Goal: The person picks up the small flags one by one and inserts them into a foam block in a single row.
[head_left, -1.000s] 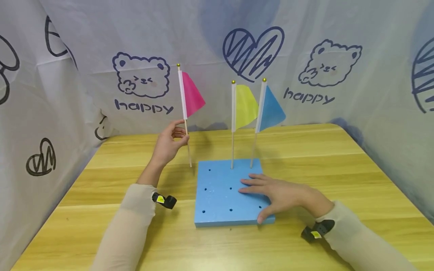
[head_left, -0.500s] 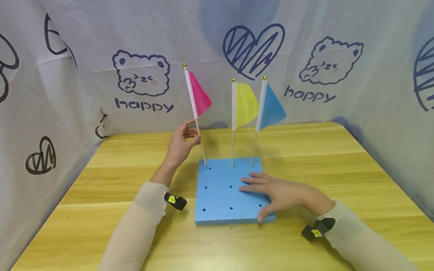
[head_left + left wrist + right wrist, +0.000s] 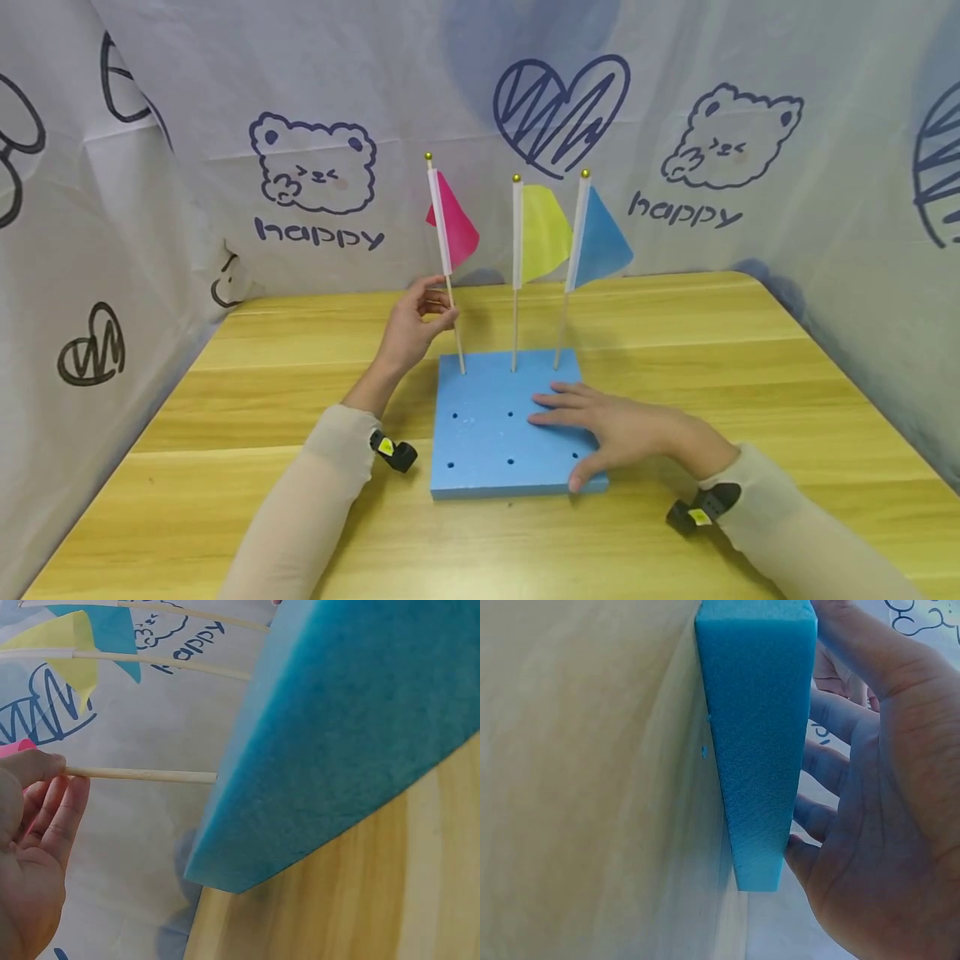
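My left hand [image 3: 412, 329] pinches the wooden stick of a pink flag [image 3: 456, 225] between thumb and fingers. The stick leans slightly left, and its lower end meets the back left corner area of a blue foam board [image 3: 480, 437], where a hole was visible before. In the left wrist view the stick [image 3: 150, 775] touches the board's top face. A yellow flag [image 3: 543, 233] and a blue flag [image 3: 600, 237] stand in the board's back row. My right hand [image 3: 615, 429] rests with spread fingers on the board's right side; the right wrist view shows its fingers [image 3: 826, 766] along the top face.
Several small holes [image 3: 511, 414] show in the middle and front of the board. It lies on a wood-grain table [image 3: 750, 367]. A white curtain [image 3: 450, 100] printed with bears and hearts hangs behind and at both sides.
My left hand has carried the pink flag rightward to the board, then slightly down, so its stick covers the back left hole. The right hand has stayed in place.
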The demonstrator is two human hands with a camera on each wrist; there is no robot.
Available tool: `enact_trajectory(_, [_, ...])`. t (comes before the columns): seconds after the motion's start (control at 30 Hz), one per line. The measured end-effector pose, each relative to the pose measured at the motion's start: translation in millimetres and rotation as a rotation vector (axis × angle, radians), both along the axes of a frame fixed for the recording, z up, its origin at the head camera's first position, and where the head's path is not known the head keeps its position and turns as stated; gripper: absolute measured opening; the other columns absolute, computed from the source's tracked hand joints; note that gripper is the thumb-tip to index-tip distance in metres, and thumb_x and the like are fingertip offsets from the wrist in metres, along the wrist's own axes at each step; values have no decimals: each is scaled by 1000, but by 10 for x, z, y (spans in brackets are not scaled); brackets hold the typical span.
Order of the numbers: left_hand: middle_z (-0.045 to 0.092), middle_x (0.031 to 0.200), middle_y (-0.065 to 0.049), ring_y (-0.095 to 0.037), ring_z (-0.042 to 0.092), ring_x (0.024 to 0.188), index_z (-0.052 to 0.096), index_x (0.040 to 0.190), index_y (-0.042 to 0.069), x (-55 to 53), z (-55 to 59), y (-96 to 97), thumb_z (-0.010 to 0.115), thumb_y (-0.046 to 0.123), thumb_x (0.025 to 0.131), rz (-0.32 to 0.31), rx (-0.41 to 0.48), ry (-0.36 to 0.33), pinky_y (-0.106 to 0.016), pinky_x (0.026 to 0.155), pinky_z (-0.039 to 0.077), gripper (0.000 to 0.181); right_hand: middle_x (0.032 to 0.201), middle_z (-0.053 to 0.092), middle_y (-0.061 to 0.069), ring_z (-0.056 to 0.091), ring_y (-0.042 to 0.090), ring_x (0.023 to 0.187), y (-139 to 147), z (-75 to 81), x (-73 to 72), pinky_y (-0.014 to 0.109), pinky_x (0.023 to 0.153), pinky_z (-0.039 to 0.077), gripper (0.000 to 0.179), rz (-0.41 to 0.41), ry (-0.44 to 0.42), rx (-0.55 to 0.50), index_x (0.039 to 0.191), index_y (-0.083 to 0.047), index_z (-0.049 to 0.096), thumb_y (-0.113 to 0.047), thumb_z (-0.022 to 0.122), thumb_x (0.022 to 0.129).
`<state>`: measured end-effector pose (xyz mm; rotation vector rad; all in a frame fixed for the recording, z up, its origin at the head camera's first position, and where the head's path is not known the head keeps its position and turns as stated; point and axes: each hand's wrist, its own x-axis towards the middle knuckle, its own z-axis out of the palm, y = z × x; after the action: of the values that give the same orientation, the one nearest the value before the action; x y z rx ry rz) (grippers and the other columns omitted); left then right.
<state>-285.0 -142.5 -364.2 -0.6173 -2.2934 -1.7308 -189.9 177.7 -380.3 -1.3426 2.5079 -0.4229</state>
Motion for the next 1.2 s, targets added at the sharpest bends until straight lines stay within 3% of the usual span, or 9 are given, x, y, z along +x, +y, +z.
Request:
enact_trajectory(0.37, [61, 103, -12, -25, 62, 93, 52, 131, 4, 11, -34, -28, 69, 1, 90, -61, -115, 42, -29, 78, 56, 45, 161, 21, 1, 9, 35, 147, 3, 0, 0, 59, 114, 16, 93, -6, -4, 0, 153, -26, 37, -69, 67, 76])
enact_trajectory(0.6, [62, 103, -9, -24, 61, 99, 54, 128, 4, -24, -79, -71, 71, 9, 90, -139, -238, -20, -34, 84, 55, 41, 161, 21, 1, 9, 34, 148, 9, 6, -7, 59, 114, 15, 93, -11, -6, 1, 152, -25, 37, -69, 68, 76])
enact_trajectory(0.73, [62, 103, -8, -25, 61, 100, 55, 126, 6, -18, -100, -107, 71, 9, 90, -151, -250, -45, -37, 87, 54, 39, 161, 20, 0, 8, 34, 148, 7, -14, 2, 58, 114, 14, 93, -17, -11, 2, 152, -26, 37, -70, 67, 76])
enact_trajectory(0.9, [63, 99, -7, -23, 61, 97, 56, 123, 9, 1, -115, -112, 71, 9, 90, -176, -257, -23, -37, 85, 54, 36, 161, 21, 1, 9, 34, 148, 9, -33, 16, 59, 114, 15, 93, -19, -15, -3, 152, -26, 37, -69, 67, 76])
enact_trajectory(1.2, [62, 98, -10, -23, 61, 95, 57, 122, 6, -21, -122, -107, 72, 4, 89, -180, -237, -15, -34, 85, 53, 36, 162, 20, 1, 8, 34, 148, 12, -18, 14, 58, 114, 15, 93, -11, -16, -3, 152, -25, 37, -70, 66, 76])
